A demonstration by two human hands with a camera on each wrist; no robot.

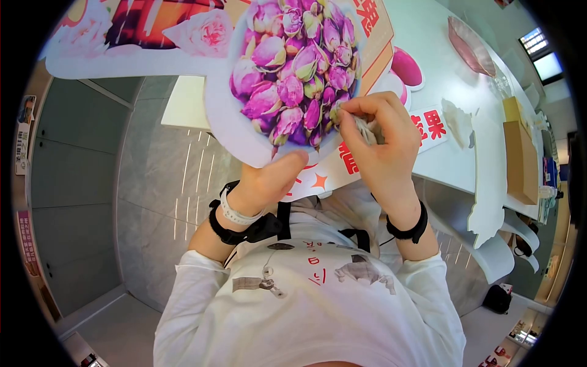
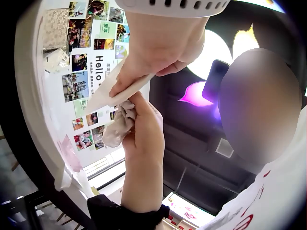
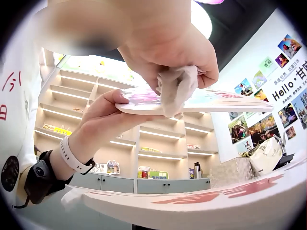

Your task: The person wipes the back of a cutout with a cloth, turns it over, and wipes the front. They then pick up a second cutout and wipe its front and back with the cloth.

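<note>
A cut-out board printed with purple rosebuds (image 1: 293,79) is held up over the lap. My left hand (image 1: 272,180) grips its near edge, thumb on the printed face; in the right wrist view the left fingers (image 3: 103,115) lie beneath the board. My right hand (image 1: 385,137) pinches a crumpled whitish cloth or tissue (image 1: 367,129) at the right side of the rosebud print. The same crumpled piece (image 3: 175,88) hangs over the board's edge in the right wrist view. In the left wrist view, the right hand (image 2: 144,124) holds it against the board's underside edge.
A white table (image 1: 449,156) on the right carries a pink translucent dish (image 1: 471,46), a cardboard box (image 1: 520,162), a crumpled plastic piece (image 1: 458,122) and more printed boards. White chairs (image 1: 492,257) stand beside it. Grey cabinets (image 1: 76,177) line the left.
</note>
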